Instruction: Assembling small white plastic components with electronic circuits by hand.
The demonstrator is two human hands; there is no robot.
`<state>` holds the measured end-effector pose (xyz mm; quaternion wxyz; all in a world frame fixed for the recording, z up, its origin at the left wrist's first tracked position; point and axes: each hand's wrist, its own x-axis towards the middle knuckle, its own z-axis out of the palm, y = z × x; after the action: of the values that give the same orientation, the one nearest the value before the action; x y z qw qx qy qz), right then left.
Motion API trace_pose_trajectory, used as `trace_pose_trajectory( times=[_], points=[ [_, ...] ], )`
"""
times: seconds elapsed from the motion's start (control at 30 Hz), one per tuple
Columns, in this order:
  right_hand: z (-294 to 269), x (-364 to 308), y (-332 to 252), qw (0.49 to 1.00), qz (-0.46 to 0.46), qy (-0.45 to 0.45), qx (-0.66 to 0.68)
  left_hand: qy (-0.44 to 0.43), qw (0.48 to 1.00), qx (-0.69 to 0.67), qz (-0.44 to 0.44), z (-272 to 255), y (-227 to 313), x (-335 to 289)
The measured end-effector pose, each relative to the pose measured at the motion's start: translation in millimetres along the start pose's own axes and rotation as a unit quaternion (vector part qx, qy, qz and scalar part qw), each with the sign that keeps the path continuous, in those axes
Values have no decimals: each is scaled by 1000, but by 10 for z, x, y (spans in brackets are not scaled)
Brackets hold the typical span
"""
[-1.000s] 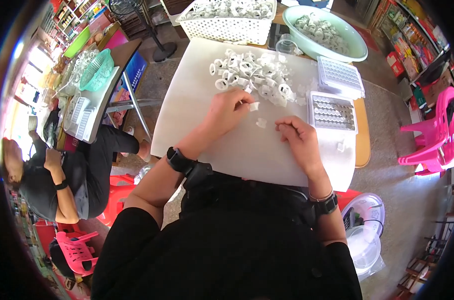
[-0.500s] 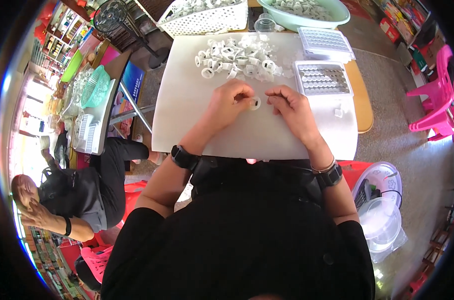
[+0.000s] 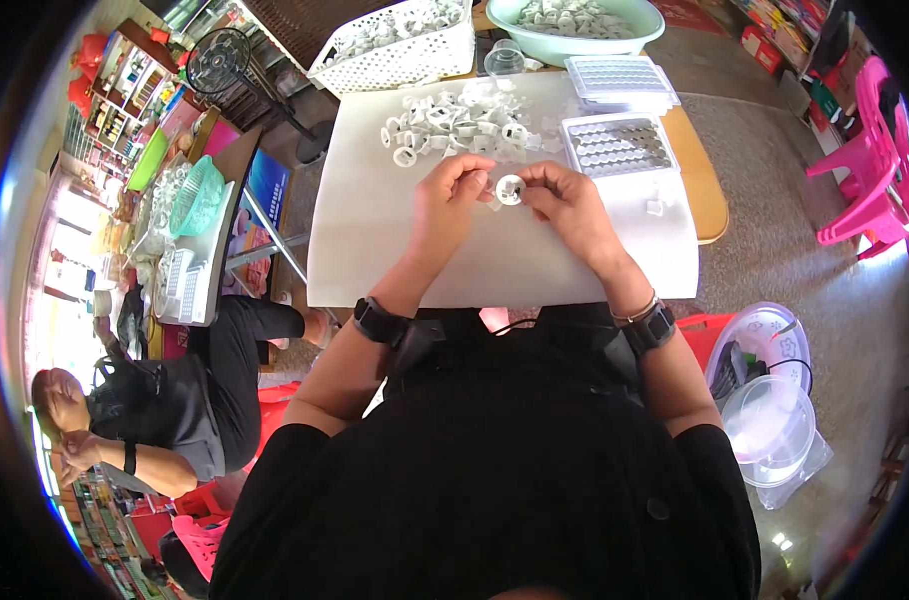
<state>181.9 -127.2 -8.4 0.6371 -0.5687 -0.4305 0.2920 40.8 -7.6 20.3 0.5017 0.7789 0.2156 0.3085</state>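
Note:
Between my hands, above the near half of the white tabletop (image 3: 375,250), is a small round white plastic part (image 3: 510,190) with a dark spot in its middle. My right hand (image 3: 565,205) pinches this part at its right edge, thumb and fingers closed. On its left side, my left hand (image 3: 450,200) has its fingertips pressed together close to the part. A bit of something pale shows below those fingertips, too small to name. Just beyond my hands lies a heap of similar white plastic parts (image 3: 455,120).
Right of the heap sits a clear tray (image 3: 623,170) with rows of small dark pieces; a stack of pale trays (image 3: 620,82) stands behind it. A white basket (image 3: 395,62) and a pale green basin (image 3: 575,42) hold more parts. A seated person (image 3: 175,410) is at left.
The round part has passed from my left fingers to my right ones and now faces up more. Both hands have come closer together. The whole view has shifted slightly.

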Motion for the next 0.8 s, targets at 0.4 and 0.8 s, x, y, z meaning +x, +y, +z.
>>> trace_pose_trajectory(
  times=[0.4, 0.8],
  points=[
    [-81, -27, -2, 988, 17, -6, 152, -136, 984, -94, -71, 37, 141, 9],
    [-84, -21, -33, 996, 19, -8, 85, -199, 979, -19, -39, -87, 95, 201]
  ],
)
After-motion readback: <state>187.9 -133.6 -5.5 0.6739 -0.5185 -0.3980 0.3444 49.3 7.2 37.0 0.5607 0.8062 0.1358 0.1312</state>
